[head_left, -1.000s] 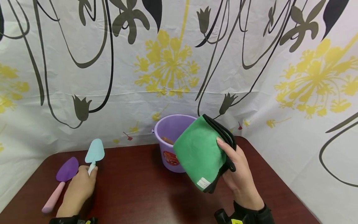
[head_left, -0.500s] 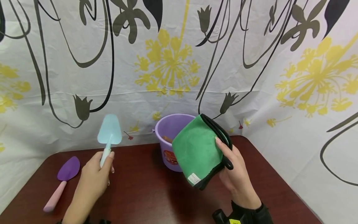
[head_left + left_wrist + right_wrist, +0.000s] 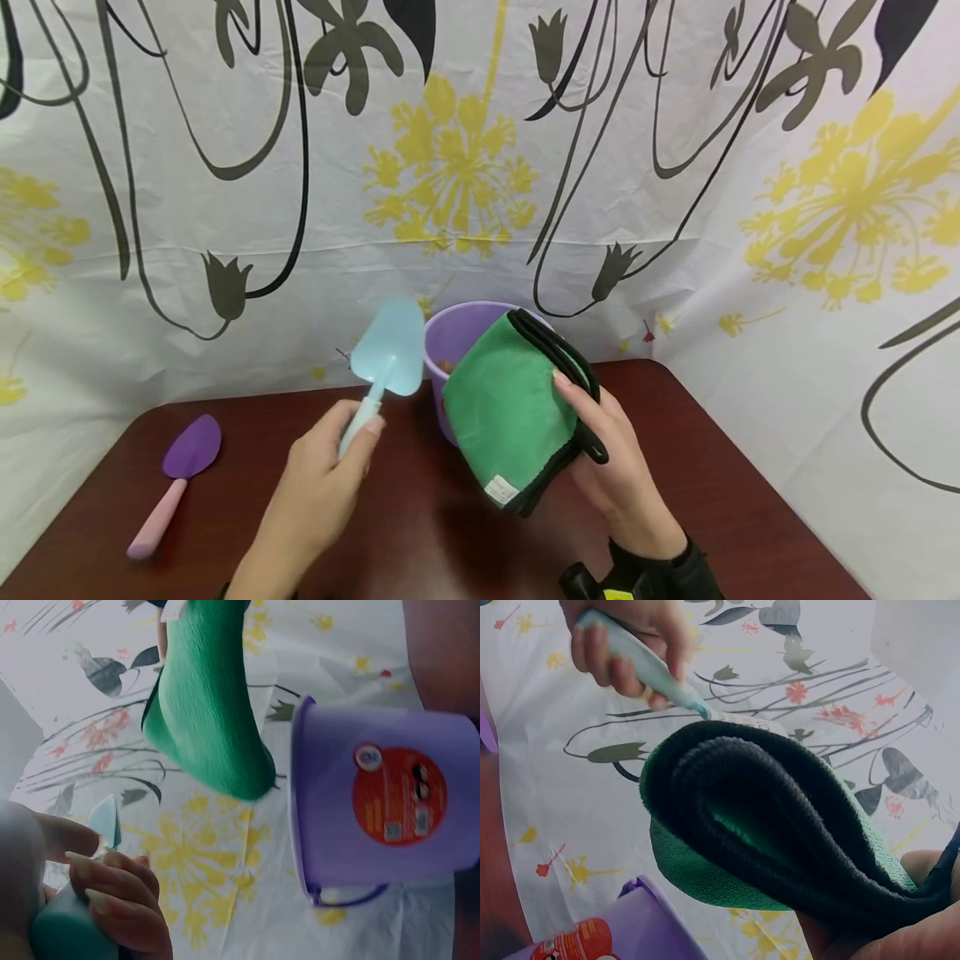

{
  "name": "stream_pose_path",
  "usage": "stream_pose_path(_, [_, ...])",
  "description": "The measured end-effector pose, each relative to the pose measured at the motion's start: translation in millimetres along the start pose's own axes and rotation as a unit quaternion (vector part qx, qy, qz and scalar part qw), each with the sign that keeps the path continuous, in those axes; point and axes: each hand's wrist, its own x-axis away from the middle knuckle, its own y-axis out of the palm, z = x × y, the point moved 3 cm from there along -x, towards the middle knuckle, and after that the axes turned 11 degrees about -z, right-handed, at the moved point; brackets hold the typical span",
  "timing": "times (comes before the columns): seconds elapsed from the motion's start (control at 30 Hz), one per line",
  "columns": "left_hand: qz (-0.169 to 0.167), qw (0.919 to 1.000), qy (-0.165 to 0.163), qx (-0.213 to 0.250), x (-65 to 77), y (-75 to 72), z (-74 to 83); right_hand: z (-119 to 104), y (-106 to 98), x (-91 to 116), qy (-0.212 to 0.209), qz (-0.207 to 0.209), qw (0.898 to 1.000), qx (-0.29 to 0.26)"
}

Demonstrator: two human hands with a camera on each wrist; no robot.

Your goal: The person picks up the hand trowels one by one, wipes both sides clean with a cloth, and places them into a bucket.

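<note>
In the head view my left hand (image 3: 318,483) grips the handle of a light blue trowel (image 3: 392,348), its blade tilted up and raised off the table. My right hand (image 3: 618,467) pinches a folded green cloth (image 3: 506,408) with black edging and a small white tag. The cloth hangs in front of a purple bucket (image 3: 444,327) and hides much of it. The right wrist view shows the black-edged folds (image 3: 780,795) from the side, with the trowel's pale handle (image 3: 634,656) beyond. The bucket's red label (image 3: 400,795) faces the left wrist camera.
A second trowel with a purple blade (image 3: 192,447) and pink handle lies at the left of the dark red-brown table (image 3: 247,425). Something brown shows inside the bucket. A white floral-patterned sheet (image 3: 345,200) hangs right behind the table.
My left hand has lifted the light blue trowel off the table and carried it rightward, close to the bucket. My right hand has shifted slightly left with the cloth.
</note>
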Motion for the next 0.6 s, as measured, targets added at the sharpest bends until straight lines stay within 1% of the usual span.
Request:
stream_pose_path(0.07, [-0.013, 0.9998, 0.007, 0.012, -3.7, 5.5, 5.2, 1, 2, -1, 0.001, -0.008, 1.0, -0.007])
stream_pose_path(0.2, [-0.046, 0.9985, 0.016, 0.024, -10.9, 15.4, 16.6, 3, 5, -3, 0.008, -0.01, 1.0, -0.014])
stream_pose_path(0.37, [-0.082, 0.9958, 0.016, 0.038, -12.4, 26.4, 24.1, 5, 7, -3, 0.031, 0.001, 0.999, -0.014])
stream_pose_path(0.4, [-0.085, 0.9956, 0.017, 0.036, -12.0, 28.2, 24.6, 5, 8, -3, 0.033, 0.004, 0.999, -0.012])
stream_pose_path(0.5, [-0.091, 0.9952, 0.025, 0.026, -10.7, 33.1, 25.4, 5, 11, -1, 0.036, 0.003, 0.999, -0.029])
stream_pose_path(0.6, [-0.098, 0.9948, 0.027, 0.005, -10.3, 37.6, 25.0, 4, 14, -1, 0.034, 0.002, 0.999, -0.033])
